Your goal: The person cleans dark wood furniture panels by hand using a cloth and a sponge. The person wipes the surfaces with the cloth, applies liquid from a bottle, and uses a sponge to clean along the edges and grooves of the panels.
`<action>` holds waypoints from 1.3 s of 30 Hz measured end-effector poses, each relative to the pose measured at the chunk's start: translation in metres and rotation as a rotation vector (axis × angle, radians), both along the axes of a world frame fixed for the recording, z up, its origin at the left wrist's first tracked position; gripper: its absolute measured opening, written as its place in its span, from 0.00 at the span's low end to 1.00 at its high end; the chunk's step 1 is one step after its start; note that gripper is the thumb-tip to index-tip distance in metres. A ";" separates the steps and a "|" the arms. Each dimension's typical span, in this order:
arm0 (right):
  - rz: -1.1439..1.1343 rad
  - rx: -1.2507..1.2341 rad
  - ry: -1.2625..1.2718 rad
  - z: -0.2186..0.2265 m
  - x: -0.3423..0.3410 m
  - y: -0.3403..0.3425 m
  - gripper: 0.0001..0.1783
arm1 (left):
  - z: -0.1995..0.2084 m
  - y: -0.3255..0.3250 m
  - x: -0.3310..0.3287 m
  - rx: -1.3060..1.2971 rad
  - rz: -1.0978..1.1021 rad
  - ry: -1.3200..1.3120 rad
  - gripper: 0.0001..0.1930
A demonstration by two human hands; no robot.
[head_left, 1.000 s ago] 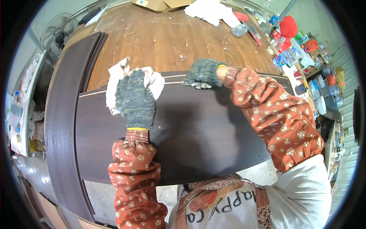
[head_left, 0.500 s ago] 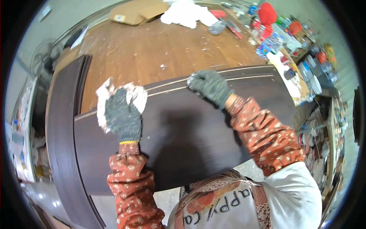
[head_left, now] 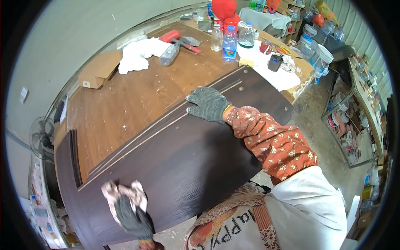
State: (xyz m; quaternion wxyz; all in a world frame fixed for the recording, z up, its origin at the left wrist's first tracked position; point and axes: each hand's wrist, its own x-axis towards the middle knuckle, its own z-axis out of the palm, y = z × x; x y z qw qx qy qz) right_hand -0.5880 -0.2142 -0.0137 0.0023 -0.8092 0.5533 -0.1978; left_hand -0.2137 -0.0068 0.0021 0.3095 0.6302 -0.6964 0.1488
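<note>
A wide dark brown wooden panel (head_left: 175, 166) lies on top of others like it, near me and slanting up to the right. On its left part my left hand (head_left: 132, 218), in a dark grey knitted glove, presses a crumpled whitish-pink cloth (head_left: 139, 195) flat to the surface. The cloth bunches out beyond the fingers. My right hand (head_left: 207, 105), gloved alike, grips the panel's far edge right of the middle, its fingers bent over the pale line that runs along there. Its fingertips are partly hidden.
More dark boards (head_left: 64, 162) are stacked at the left. The brown tabletop (head_left: 141, 104) behind bears a white cloth (head_left: 139, 54), cardboard (head_left: 100, 68), a red-handled tool (head_left: 189, 46) and bottles (head_left: 229, 43). A fan (head_left: 43, 135) stands left; buckets (head_left: 321, 58) and a shelf (head_left: 354, 96) stand right.
My left hand has drawn the cloth toward me along the panel. My right hand stays at the far edge. The whole view has turned to the right.
</note>
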 end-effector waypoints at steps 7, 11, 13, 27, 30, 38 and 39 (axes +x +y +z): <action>0.226 0.005 -0.014 0.014 -0.067 -0.001 0.26 | -0.073 0.070 -0.107 -0.368 0.432 0.123 0.21; 0.316 -0.165 -0.046 0.002 -0.096 -0.003 0.26 | -0.060 0.055 -0.126 -0.316 0.415 0.164 0.23; 0.260 -0.096 -0.001 0.006 -0.120 0.004 0.28 | -0.057 0.041 -0.139 -0.227 0.414 0.123 0.20; -0.005 -0.055 0.084 0.002 -0.172 0.094 0.30 | -0.024 0.037 -0.220 -0.011 0.185 -0.156 0.21; 0.022 -0.110 0.108 -0.006 -0.178 0.118 0.32 | -0.042 0.099 -0.258 -0.055 0.124 -0.063 0.22; 0.136 -0.001 0.209 0.010 -0.161 0.209 0.38 | -0.106 0.246 -0.298 0.010 0.247 1.271 0.22; 0.169 -0.008 0.218 0.008 -0.161 0.218 0.38 | -0.103 0.249 -0.305 -0.041 0.324 1.345 0.23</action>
